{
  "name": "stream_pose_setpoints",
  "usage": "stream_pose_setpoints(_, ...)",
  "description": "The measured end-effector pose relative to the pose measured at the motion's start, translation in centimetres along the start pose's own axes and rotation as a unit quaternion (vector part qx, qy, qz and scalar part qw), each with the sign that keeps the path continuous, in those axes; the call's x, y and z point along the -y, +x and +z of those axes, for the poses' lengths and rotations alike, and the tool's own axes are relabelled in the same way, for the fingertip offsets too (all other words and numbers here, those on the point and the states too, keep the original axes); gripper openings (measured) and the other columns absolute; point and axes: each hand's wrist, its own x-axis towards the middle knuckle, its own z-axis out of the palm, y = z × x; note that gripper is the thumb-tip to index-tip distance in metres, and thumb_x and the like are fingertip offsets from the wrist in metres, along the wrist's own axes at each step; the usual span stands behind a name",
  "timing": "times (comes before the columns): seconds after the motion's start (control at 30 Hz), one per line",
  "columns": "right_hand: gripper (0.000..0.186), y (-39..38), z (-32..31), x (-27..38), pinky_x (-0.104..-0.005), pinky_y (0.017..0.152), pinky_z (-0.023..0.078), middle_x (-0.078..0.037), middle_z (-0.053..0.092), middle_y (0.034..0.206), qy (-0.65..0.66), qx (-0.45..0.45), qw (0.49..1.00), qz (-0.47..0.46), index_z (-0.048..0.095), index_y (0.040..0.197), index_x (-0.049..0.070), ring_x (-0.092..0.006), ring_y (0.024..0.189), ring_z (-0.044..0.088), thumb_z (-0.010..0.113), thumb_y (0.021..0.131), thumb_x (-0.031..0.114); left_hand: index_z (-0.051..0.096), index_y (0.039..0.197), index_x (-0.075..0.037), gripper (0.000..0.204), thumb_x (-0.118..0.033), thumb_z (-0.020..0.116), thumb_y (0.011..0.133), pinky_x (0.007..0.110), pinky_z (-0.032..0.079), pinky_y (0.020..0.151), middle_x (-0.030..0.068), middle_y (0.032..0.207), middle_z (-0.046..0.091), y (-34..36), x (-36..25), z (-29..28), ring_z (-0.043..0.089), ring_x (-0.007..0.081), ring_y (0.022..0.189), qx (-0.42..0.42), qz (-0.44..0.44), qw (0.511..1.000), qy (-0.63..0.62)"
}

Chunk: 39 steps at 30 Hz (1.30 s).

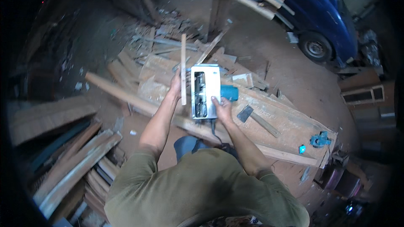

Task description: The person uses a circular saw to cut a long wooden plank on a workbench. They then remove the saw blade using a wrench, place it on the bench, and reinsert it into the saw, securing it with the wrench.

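My left hand is closed round a narrow, straight wooden strip, which stands lengthwise just left of the saw. In my right hand is a circular saw, its flat silver base plate turned up toward me. A long slot in that plate shows dark parts inside, and the teal motor housing juts out to the right. A cord hangs from the saw's near end. Both things are held above a dusty wooden workbench; strip and plate are close together, and I cannot tell whether they touch.
On the bench lie a tool with a wide dark head and wooden handle, and a second teal power tool. Boards are stacked at lower left. Wood scraps litter the floor beyond. A blue vehicle stands at far right.
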Motion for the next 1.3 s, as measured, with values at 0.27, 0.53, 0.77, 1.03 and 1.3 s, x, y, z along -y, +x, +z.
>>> stream_pose_setpoints(0.27,0.044,4.4,0.0,-2.2,-0.034,0.07,0.054,-0.011,0.074,0.084,-0.221,0.055,0.972,0.054,0.072,0.098,-0.003,-0.0165,0.076,0.069,0.078,0.091,0.04,0.058,0.125,-0.004,0.059,-0.053,0.032,0.109,0.034,0.058,0.068,0.0102,0.103,0.068,5.5,2.5,-4.1,0.068,0.0205,0.078,-0.001,-0.062,0.997,-0.055)
stream_pose_setpoints(0.53,0.035,9.4,3.4,21.8,-0.0427,0.074,0.056,-0.021,0.073,0.094,-0.469,0.016,0.861,-0.196,0.069,0.103,-0.002,-0.0301,0.081,0.071,0.071,0.094,0.031,0.056,0.13,-0.004,0.062,-0.057,0.033,0.108,0.034,0.058,0.067,0.0134,0.109,0.07,2.9,4.6,-6.2,0.07,0.0227,0.082,-0.01,-0.068,0.997,-0.031)
stream_pose_setpoints(0.77,0.048,26.8,10.1,39.7,-0.0524,0.091,0.052,-0.027,0.07,0.109,-0.571,-0.193,0.67,-0.434,0.067,0.116,0.0,-0.0391,0.103,0.069,0.069,0.092,0.041,0.061,0.121,-0.004,0.065,-0.059,0.03,0.108,0.032,0.056,0.06,0.0141,0.092,0.073,3.9,3.1,-4.9,0.066,0.0187,0.065,0.018,-0.12,0.993,-0.001)
stream_pose_setpoints(1.03,0.017,30.3,5.8,40.6,-0.0479,0.069,0.061,-0.019,0.074,0.085,-0.725,-0.128,0.479,-0.478,0.072,0.086,0.005,-0.0353,0.081,0.075,0.057,0.092,0.009,0.061,0.131,-0.005,0.072,-0.065,0.033,0.104,0.036,0.058,0.076,0.0122,0.104,0.072,3.5,4.1,-5.3,0.07,0.0207,0.086,0.0,-0.117,0.993,0.025)
stream_pose_setpoints(1.3,0.031,9.9,0.2,45.2,-0.0355,0.095,0.058,-0.018,0.073,0.12,-0.35,-0.149,0.565,-0.732,0.066,0.128,-0.002,-0.0226,0.107,0.072,0.063,0.097,-0.002,0.066,0.12,-0.003,0.064,-0.058,0.037,0.107,0.036,0.059,0.077,0.0094,0.1,0.072,2.9,4.5,-4.6,0.07,0.0206,0.083,-0.013,-0.108,0.993,-0.037)
